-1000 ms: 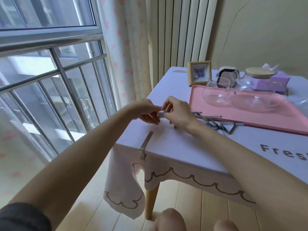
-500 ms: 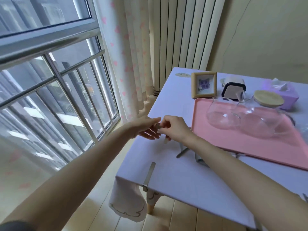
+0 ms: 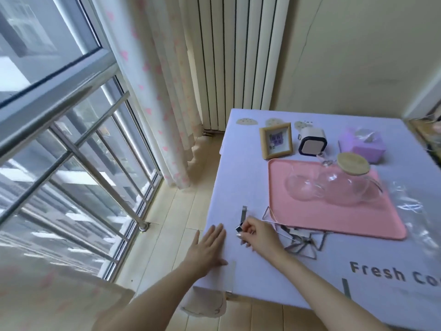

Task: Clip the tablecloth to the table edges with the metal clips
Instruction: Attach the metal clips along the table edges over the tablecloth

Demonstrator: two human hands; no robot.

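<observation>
Head view: a pale lilac printed tablecloth (image 3: 238,177) covers the tabletop, with a pink rectangular plastic tray (image 3: 334,218) right of centre. At the tabletop's left edge the left hand (image 3: 210,247) lies flat on the cloth, fingers straight. Loose silver metal clips (image 3: 300,242) are heaped at the tray's near-left corner. Beside them the right hand (image 3: 260,235) pinches one bent silver metal clip (image 3: 243,216).

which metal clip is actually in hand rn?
The clip pinched by the right hand, left of the pink tray. Others: the loose pile by the tray, a fitted clip on the near edge.
</observation>
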